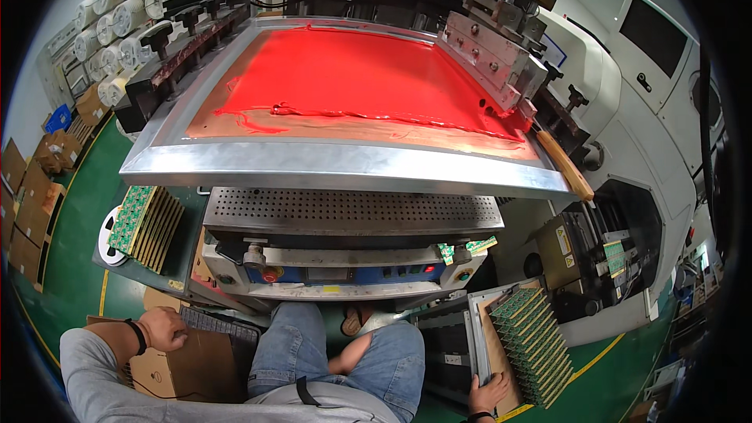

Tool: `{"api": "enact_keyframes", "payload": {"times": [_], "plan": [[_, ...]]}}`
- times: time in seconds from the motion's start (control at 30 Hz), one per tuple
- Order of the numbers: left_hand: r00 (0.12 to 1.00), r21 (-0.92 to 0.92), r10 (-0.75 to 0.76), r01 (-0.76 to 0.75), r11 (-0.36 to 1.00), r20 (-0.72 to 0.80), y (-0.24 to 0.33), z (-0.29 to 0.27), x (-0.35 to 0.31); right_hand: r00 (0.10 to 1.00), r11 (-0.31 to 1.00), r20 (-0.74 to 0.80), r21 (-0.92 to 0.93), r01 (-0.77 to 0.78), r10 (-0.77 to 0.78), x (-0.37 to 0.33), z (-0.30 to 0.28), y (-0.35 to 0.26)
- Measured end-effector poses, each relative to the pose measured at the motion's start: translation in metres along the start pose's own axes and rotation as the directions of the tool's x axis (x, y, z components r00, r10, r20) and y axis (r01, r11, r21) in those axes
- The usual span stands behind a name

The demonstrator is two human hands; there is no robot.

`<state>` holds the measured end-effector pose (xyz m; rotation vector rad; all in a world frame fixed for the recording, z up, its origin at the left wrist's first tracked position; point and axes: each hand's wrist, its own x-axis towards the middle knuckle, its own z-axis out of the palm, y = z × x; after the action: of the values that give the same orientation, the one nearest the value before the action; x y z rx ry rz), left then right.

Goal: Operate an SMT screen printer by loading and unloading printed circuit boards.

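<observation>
My left hand (164,329) is curled into a loose fist above a cardboard box (188,364) at the lower left. Nothing shows in its fingers. At the lower right my right hand (487,393) lies with its fingers stretched along the edge of a grey-rimmed tray (479,337). Beside that hand, several green circuit boards (533,345) stand in a row on a brown board. In front of me a screen-printing machine holds a silver frame (337,164) tilted up, its mesh coated with thick red paste (337,70). A squeegee head (493,59) meets the paste at the right.
Below the frame is a perforated metal table (352,210) over a control panel (337,273). A wooden-handled spatula (568,166) rests on the frame's right corner. A stack of green boards (145,227) stands left. White reels (125,16) fill the far left; a white machine (583,70) stands right.
</observation>
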<state>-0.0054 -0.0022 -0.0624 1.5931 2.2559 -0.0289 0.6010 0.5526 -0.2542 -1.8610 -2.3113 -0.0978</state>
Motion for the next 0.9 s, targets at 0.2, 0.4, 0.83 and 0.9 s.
{"api": "enact_keyframes", "payload": {"times": [0.2,0.4,0.83,0.9], "plan": [[1.0,-0.012,0.01,-0.01,1.0,-0.012,-0.002,0.002,0.002,1.0,1.0,0.0,-0.004,-0.02,0.02,0.002,0.0,-0.001],[1.0,0.001,-0.013,0.013,1.0,0.012,-0.002,0.002,-0.001,1.0,1.0,0.016,-0.005,-0.013,0.013,0.0,-0.003,-0.003],[0.999,0.009,-0.028,0.028,1.0,0.023,-0.003,0.005,-0.003,0.999,1.0,0.034,0.0,0.001,-0.001,0.0,-0.01,-0.008],[0.999,0.021,-0.036,0.035,0.999,0.025,-0.004,0.005,-0.003,0.999,1.0,0.031,-0.003,0.011,-0.011,0.0,-0.011,-0.008]]}}
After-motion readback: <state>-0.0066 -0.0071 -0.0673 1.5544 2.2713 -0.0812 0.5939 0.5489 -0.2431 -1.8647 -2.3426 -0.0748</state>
